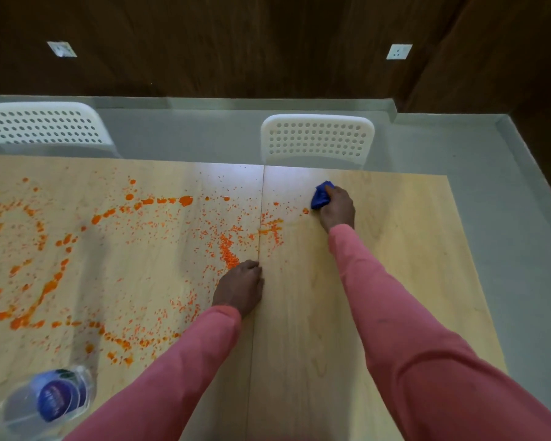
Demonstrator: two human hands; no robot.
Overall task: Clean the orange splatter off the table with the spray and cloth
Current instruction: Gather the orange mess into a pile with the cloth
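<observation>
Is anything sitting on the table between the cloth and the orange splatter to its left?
Nothing visible. The right hand holds the blue cloth at the splatter's right edge. The left hand rests nearer the front, and the spray bottle stands at the near left corner.

On the worktop point(395, 249) the splatter point(109, 249) spreads across the left half and spills just over the centre seam. The right hand point(337, 208) sits far out on the right half, pressing the cloth point(321, 195) down at the splatter's right-hand edge (cloth ahead and left of the knuckles). The left hand point(240, 288) rests nearer, right beside the seam, touching the splatter's near fringe. The spray bottle point(54, 399) is at the near left corner. Behind the worktop, two chairs: one far left point(42, 125), one point(318, 140) behind the right hand.
</observation>
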